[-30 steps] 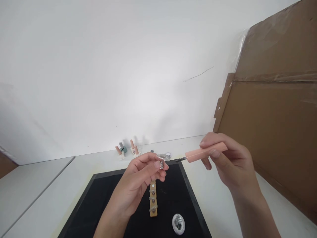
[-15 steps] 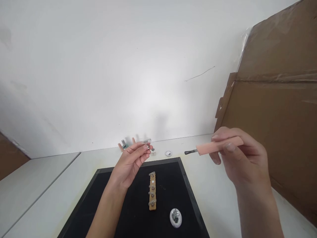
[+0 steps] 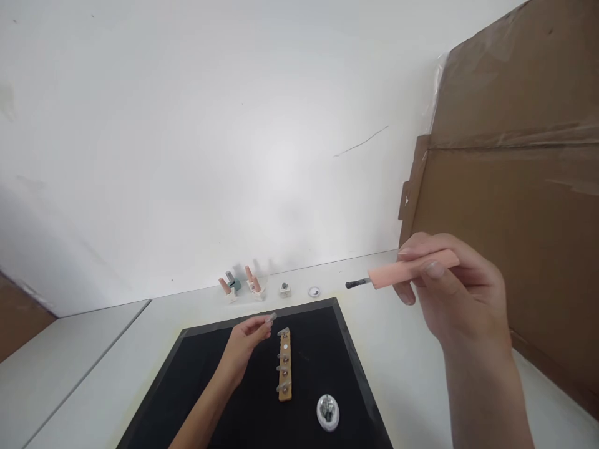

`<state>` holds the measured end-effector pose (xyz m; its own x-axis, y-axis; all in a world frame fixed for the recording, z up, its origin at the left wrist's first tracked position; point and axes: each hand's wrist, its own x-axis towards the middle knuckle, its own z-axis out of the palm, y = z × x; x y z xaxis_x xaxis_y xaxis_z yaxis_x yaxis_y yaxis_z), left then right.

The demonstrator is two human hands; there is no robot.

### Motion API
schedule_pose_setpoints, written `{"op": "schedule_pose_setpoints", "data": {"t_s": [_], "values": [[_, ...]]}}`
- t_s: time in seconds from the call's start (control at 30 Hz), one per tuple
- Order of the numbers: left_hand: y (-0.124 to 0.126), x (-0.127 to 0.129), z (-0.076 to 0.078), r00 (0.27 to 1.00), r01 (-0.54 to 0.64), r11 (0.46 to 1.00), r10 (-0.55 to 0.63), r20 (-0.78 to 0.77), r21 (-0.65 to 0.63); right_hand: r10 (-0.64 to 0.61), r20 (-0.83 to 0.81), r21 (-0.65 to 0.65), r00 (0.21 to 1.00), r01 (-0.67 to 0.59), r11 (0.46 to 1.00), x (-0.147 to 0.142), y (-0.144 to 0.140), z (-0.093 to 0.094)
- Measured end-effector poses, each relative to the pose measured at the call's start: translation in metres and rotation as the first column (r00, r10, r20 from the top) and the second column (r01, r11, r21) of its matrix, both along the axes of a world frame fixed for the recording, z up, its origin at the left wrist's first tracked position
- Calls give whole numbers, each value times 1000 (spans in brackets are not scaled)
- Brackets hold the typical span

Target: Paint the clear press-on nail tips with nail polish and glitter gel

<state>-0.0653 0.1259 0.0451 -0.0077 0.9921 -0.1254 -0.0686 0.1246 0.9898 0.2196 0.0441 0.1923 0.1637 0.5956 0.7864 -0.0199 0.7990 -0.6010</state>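
My right hand (image 3: 463, 299) grips the peach cap of a nail polish brush (image 3: 397, 272), held level with its dark bristles pointing left. My left hand (image 3: 241, 349) is over the black mat, pinching a clear false nail tip (image 3: 271, 317); its base is hidden by my fingers. Just right of that hand lies a tan nail display strip (image 3: 284, 393), carrying several clear nail tips along its length. One spot near its upper end shows a white dot with no nail tip. An oval white container (image 3: 328, 412) with dark and silvery contents sits to the strip's lower right.
Behind the mat (image 3: 206, 349), several nail polish bottles (image 3: 256, 289) with peach or grey-green caps stand near the white wall. A capless bottle (image 3: 285, 290) and a small round white dish (image 3: 314, 292) are right of them. Brown cardboard (image 3: 505, 206) rises at the right.
My left hand has come down, with the nail tip, from in front of the bottles to beside the top of the strip. My right hand keeps the brush in nearly the same place.
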Motion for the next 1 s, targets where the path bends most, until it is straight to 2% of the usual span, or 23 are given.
{"op": "schedule_pose_setpoints", "data": {"t_s": [0.17,0.33,0.63,1.0], "values": [[-7,-4,-25,997,47,998,-48,-53,-34,1,9,-15,1000,-1,1000,2,2,1],[-6,4,-40,991,106,993,-110,-74,-59,1,26,-2,1000,-1,1000,9,4,-3],[1,7,-55,939,219,973,-232,-253,-76,19,46,-4,999,-19,1000,15,9,-7],[8,7,-65,857,266,952,-305,-416,-151,24,14,-14,1000,-24,1000,15,9,-8]]}}
